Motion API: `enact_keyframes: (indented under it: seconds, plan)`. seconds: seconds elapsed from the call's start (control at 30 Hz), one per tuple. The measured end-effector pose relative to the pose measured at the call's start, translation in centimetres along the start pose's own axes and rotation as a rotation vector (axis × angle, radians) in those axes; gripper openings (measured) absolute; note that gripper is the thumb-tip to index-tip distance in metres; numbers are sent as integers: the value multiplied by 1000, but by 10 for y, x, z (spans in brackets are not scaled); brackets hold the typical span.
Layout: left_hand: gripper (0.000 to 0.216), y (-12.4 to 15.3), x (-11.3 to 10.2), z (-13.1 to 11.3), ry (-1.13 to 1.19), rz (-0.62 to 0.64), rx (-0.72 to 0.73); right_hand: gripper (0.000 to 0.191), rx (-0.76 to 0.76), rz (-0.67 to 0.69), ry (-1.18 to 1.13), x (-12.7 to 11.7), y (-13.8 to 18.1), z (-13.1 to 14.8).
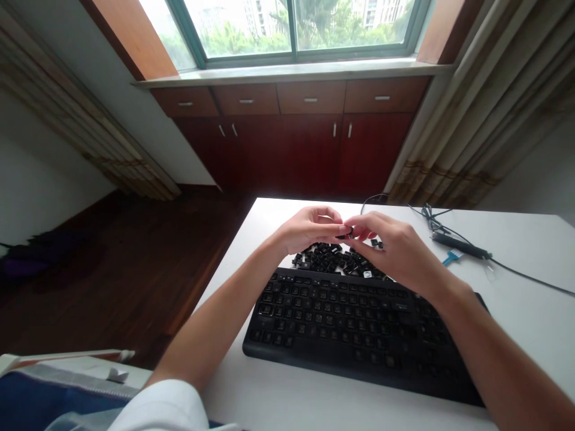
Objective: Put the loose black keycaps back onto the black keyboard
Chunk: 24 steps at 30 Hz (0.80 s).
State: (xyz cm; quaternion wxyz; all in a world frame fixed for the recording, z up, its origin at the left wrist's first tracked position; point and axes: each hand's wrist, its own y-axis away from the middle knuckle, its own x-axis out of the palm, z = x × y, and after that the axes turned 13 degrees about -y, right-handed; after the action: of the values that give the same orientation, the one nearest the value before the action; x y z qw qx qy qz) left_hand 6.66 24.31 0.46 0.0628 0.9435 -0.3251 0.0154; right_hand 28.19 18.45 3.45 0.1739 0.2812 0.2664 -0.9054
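My left hand and my right hand meet above the back of the desk, fingertips pinched together. Between them is a small black keycap, mostly covered by the fingers. Both hands appear to grip it. Right below lies a heap of loose black keycaps, some turned over. In front of the heap stretches a black keyboard whose caps are off, leaving bare key sockets. My right forearm hides its right part.
The white desk carries a black cable with a dark bar-shaped block, plus a small blue brush at right. Beyond the desk stand red-brown cabinets under a window. A blue-and-white item sits at lower left.
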Motion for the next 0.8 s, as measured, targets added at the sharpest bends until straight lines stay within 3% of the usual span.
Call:
enact_keyframes:
  seconds: [0.3, 0.53, 0.67, 0.8]
  plan:
    - [33, 1, -2, 0, 100, 52, -37, 28, -70, -5, -35, -6, 0, -5]
    - [34, 2, -1, -3, 53, 45, -10, 23, -81, -33, -18, -7, 0, -4]
    - [35, 5, -7, -7, -85, 27, 36, 24, -55, -44, -12, -7, -1, -3]
    - [41, 12, -18, -18, -428, -23, 30, 25, 30, -23, -13, -8, -1, -4]
